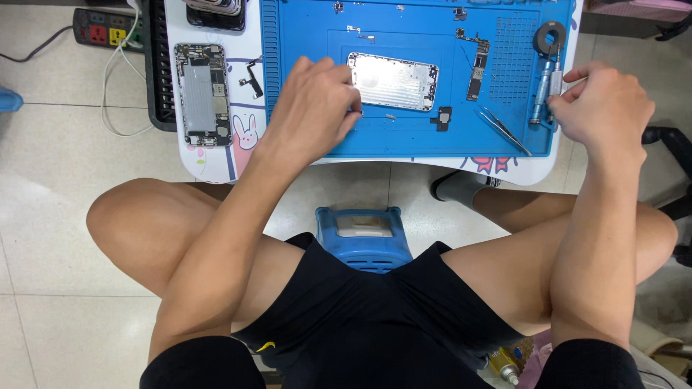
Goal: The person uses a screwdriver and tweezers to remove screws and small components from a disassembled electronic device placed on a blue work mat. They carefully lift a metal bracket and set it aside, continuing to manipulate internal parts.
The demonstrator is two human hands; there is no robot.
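While both hands sit over the mat, head view only:
Left hand (313, 108): fingers curled, tips down at the left end of the shell; grip hidden under the knuckles, can't tell if it pinches anything.
Right hand (605, 108): loosely curled, thumb and forefinger pointing at the screwdrivers, fingertips right at them; can't tell if it has hold of one.
Shell (394, 81): bare silver phone back housing, lying flat mid-mat, long side left-right, left end partly under the left hand.
Mat (303, 29): blue work mat covering most of the white table (216, 162).
Board (476, 65): narrow logic board lying right of the shell, apart from it.
Small part (443, 117): dark module just below the shell's right corner.
Tweezers (504, 131): lying diagonally near the mat's lower right, between the small part and the screwdrivers.
Screwdrivers (546, 90): two, grey-blue, side by side, upright in frame at the mat's right edge, below a dark ring (550, 36).
Second phone (202, 94): opened, internals showing, off the mat on the table's left side.
Flex cable (251, 78): between second phone and mat.
Power strip (107, 29): on the floor, top left.
Stool (364, 234): blue, between the knees.
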